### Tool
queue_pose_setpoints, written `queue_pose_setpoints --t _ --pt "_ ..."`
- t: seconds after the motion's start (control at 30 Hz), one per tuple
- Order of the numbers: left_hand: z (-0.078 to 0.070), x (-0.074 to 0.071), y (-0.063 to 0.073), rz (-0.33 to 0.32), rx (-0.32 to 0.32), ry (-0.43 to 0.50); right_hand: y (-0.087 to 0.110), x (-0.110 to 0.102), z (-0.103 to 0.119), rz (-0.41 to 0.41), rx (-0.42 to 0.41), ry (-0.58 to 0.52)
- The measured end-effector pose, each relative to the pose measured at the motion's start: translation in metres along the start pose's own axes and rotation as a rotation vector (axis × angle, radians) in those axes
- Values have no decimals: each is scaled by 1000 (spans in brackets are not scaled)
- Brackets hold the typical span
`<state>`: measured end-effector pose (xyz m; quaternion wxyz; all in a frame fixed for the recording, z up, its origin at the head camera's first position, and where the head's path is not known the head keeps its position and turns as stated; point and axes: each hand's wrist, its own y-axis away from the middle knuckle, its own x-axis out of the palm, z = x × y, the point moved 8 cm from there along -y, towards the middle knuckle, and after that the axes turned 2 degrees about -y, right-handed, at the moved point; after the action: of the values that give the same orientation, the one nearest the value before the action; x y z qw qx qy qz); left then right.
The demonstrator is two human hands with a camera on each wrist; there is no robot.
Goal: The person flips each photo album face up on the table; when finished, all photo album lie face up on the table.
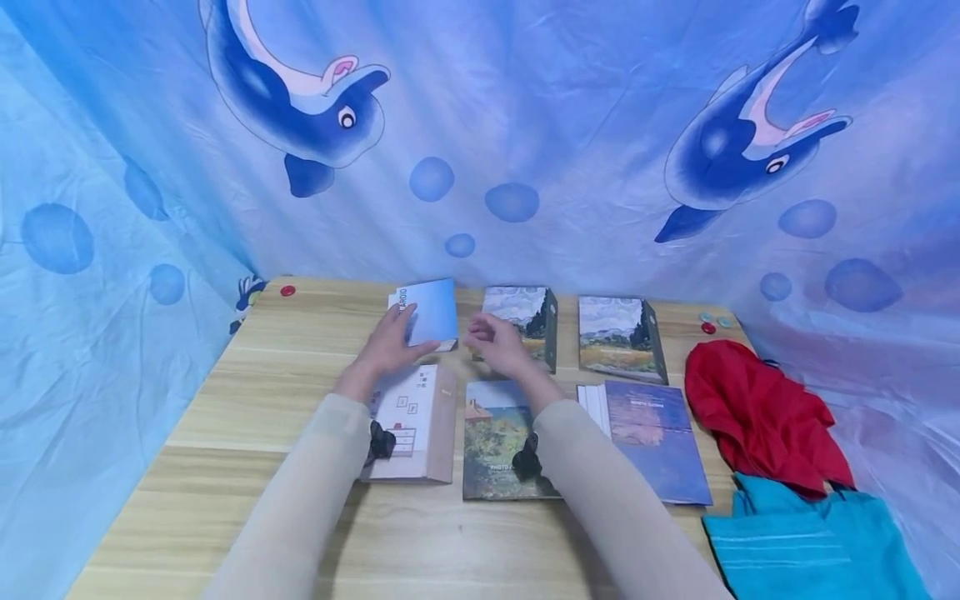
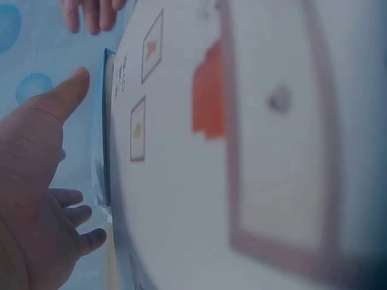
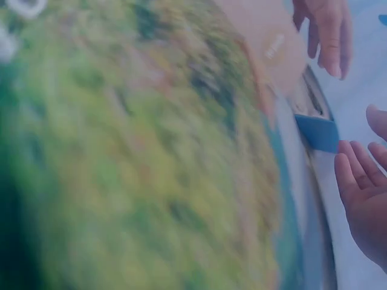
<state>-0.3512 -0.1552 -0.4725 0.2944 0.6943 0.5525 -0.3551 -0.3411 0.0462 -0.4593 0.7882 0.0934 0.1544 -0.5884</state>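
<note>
Find the blue album (image 1: 437, 312) at the back of the desk (image 1: 255, 383), just beyond and right of the left grip (image 1: 385, 346), the nearer one, spread wide, contact unclear; find the right grip (image 1: 498, 342) just off the album's right edge, loosely bent, holding nothing

Blue album (image 1: 437, 312) partly hidden, teal cloth (image 1: 817, 542) cut off below

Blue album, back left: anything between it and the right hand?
Nothing visible: in the head view, the right hand is just beside the blue album. The left hand is at the album's left side, outside that path.
</note>
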Motion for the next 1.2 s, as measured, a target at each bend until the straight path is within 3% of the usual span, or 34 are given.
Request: queue_pose_setpoints --t 0.17,0.43,0.7,0.93,1.2 --pt "10 4 -1 30 -15 55 -5 17 -9 3 38 -66" --pt "15 3 -3 7 -27 92 -8 31 -16 77 98 -132" --pt "16 10 0 15 -20 46 -5 34 -20 45 137 -51" --pt "15 14 3 -4 -35 41 -5 40 -17 18 84 65" --pt "17 14 1 -38 -34 54 -6 39 -17 -46 91 126"
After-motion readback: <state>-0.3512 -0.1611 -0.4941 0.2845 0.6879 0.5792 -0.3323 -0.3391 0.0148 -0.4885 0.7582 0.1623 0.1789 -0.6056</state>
